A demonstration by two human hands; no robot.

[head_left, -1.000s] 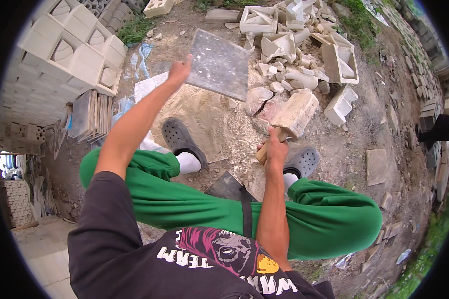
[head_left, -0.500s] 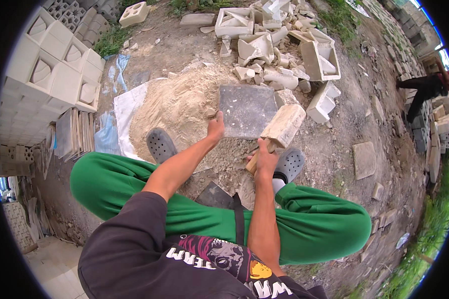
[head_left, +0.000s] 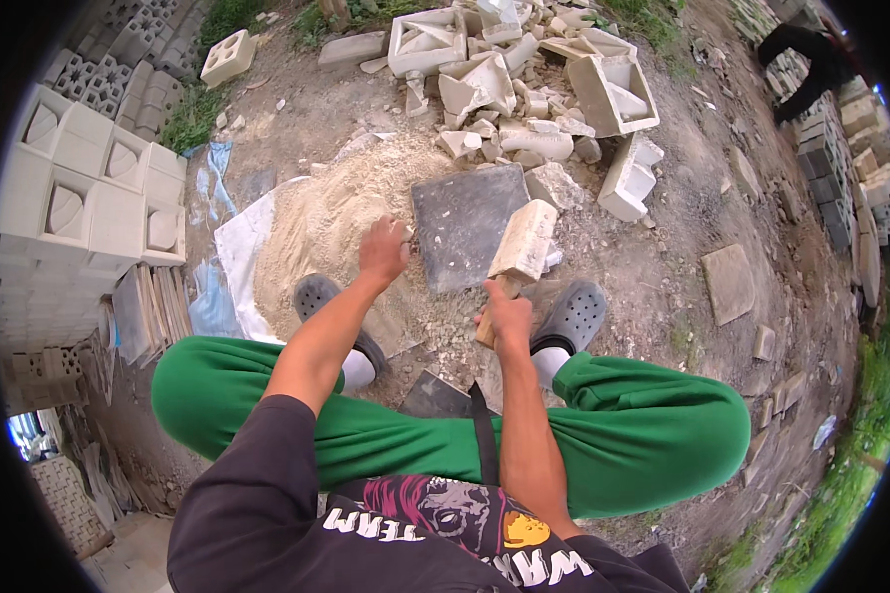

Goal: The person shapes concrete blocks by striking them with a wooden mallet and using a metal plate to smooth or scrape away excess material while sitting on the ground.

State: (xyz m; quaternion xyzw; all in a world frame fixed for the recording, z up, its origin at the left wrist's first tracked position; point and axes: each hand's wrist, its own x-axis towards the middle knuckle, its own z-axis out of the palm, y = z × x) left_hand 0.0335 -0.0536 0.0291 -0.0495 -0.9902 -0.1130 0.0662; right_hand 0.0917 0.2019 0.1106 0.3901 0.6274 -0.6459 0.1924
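My right hand [head_left: 509,314] is closed round the wooden handle of a mallet [head_left: 524,240]. The mallet's blocky, pale, dusty head points away from me, over the near right edge of a flat dark grey slab [head_left: 468,225]. My left hand [head_left: 383,250] is at the right edge of a heap of beige powder [head_left: 316,212], just left of the slab. Its fingers are bent down, and the fingertips are partly hidden. A small pale bit shows beside them, but what they hold cannot be made out.
Broken cream blocks [head_left: 524,109] lie heaped beyond the slab. Moulded blocks [head_left: 89,188] are stacked at left, near thin leaning boards [head_left: 153,306]. White sheeting [head_left: 239,247] runs under the powder. My clogs [head_left: 572,314] flank the work spot. A person in dark trousers [head_left: 801,64] is far right.
My left hand has let go of the slab's left edge and moved left to the powder. The slab now lies turned slightly. The mallet has shifted a little left and nearer.
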